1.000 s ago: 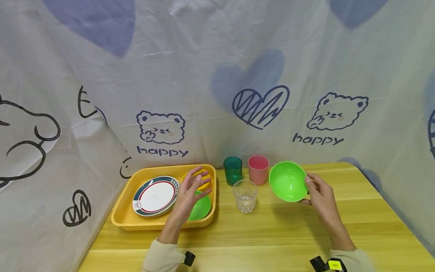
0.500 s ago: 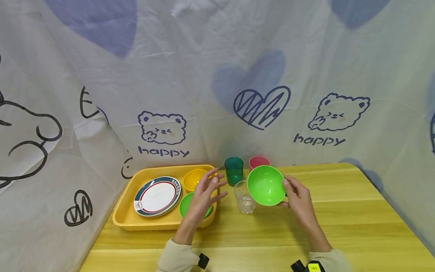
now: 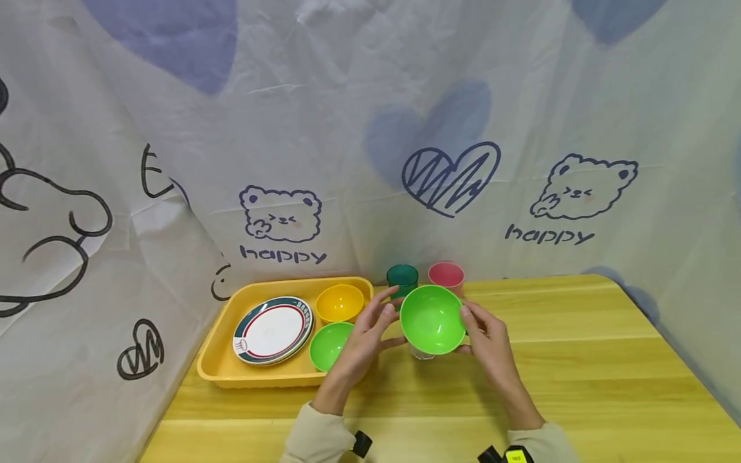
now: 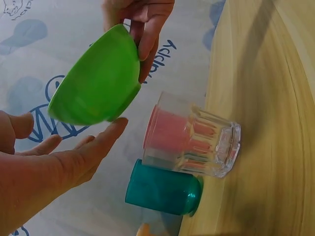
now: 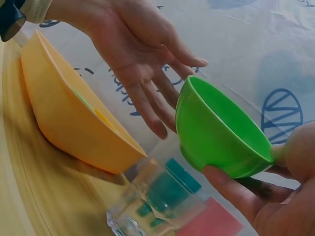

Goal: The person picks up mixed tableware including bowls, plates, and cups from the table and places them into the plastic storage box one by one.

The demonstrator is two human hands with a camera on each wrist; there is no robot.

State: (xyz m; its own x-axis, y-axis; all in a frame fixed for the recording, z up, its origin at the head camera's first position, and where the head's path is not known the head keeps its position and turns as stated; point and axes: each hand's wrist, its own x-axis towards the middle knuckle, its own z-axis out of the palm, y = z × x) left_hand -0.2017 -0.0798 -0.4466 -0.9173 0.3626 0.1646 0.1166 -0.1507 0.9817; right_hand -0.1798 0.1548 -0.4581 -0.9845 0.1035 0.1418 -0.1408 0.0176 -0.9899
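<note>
My right hand (image 3: 491,341) pinches a green bowl (image 3: 433,319) by its right side and holds it tilted above the table. My left hand (image 3: 361,344) reaches toward the bowl's other side with fingers spread and loosely extended. In the left wrist view a fingertip of that hand lies close to the bowl's underside; whether it touches, I cannot tell. Below and behind the bowl stands a clear glass (image 4: 216,142), mostly covered by the bowl in the head view. A teal cup (image 3: 402,275) and a pink cup (image 3: 446,274) stand behind it.
A yellow-orange tray (image 3: 260,381) lies on the left of the wooden table (image 3: 579,360). In it are stacked plates (image 3: 274,330), a yellow bowl (image 3: 339,303) and a second green bowl (image 3: 329,346). A printed cloth (image 3: 359,128) hangs behind the table.
My right hand has carried the green bowl leftward, from right of the pink cup to in front of the clear glass. My left hand has moved right, from over the tray toward the bowl.
</note>
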